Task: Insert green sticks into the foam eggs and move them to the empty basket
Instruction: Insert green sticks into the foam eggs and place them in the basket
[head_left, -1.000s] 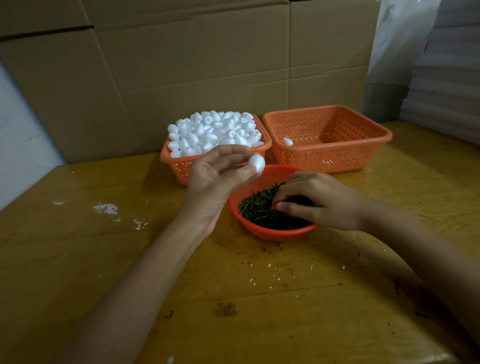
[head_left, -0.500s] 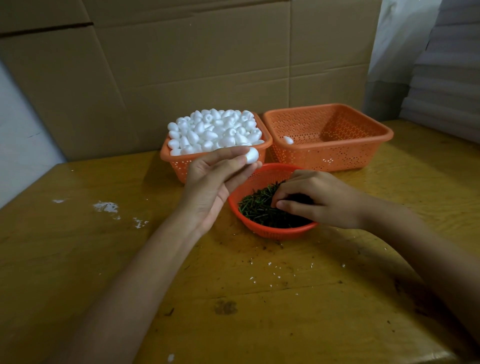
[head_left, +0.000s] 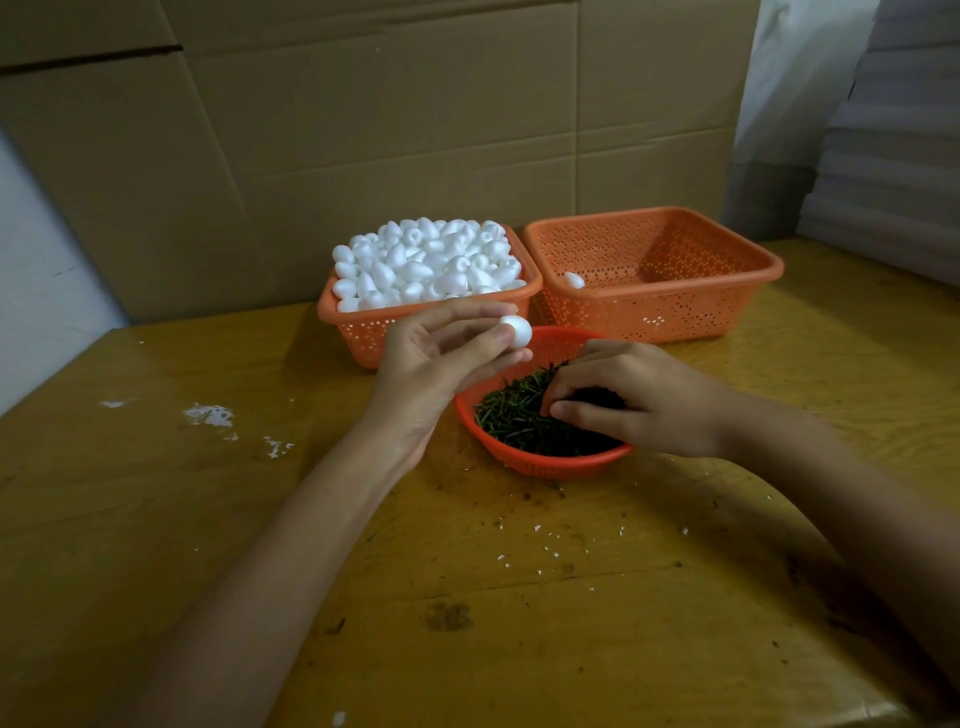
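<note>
Orange basket (head_left: 358, 335): eggs (head_left: 426, 260) | second basket (head_left: 675, 309): one | bowl (head_left: 545, 466): sticks (head_left: 514, 415) | left hand (head_left: 431, 374) pinches egg (head_left: 517, 330) | right hand (head_left: 649, 400): unclear

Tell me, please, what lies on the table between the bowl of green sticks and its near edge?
In the head view, only scattered white foam crumbs and dark specks lie on the wooden table there.

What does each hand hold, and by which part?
The left hand pinches a small white foam egg by its sides. The right hand rests among thin green sticks in a round orange basket; any grip cannot be told.
</note>
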